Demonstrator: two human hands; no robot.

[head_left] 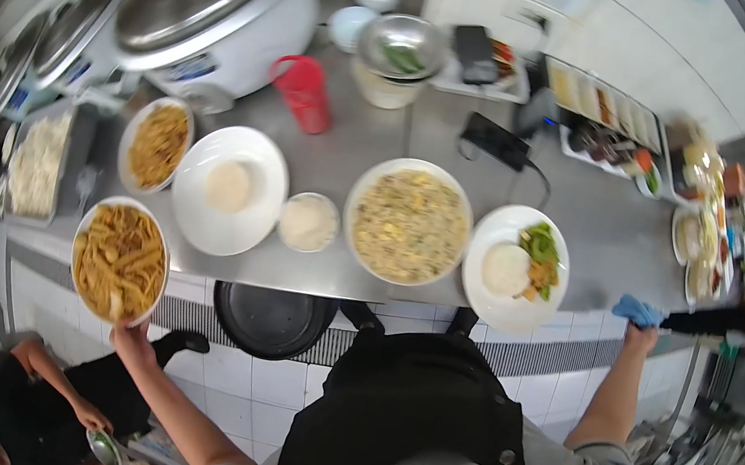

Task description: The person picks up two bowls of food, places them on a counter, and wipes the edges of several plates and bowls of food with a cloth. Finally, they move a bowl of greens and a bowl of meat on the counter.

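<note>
My left hand (133, 337) grips the near rim of an oval white bowl of noodles (120, 263), held at the counter's front edge. Past it on the counter stands another bowl of noodles (159, 145). Beside that are a white plate (268, 176) with a mound of rice and a small bowl of rice (308, 222). A large bowl of fried rice (408, 222) sits in the middle, and a plate (528, 310) with rice and green vegetables is to its right. Out to the right, my right hand (640, 337) is closed around a blue cloth (638, 310).
Large rice cookers (203, 4) line the back left, near a red cup (303, 95). A steel bowl (403, 47), a black device (496, 140) and condiment trays (604, 109) stand along the back. A black bin (271, 319) is below the counter; a co-worker (69, 398) is at lower left.
</note>
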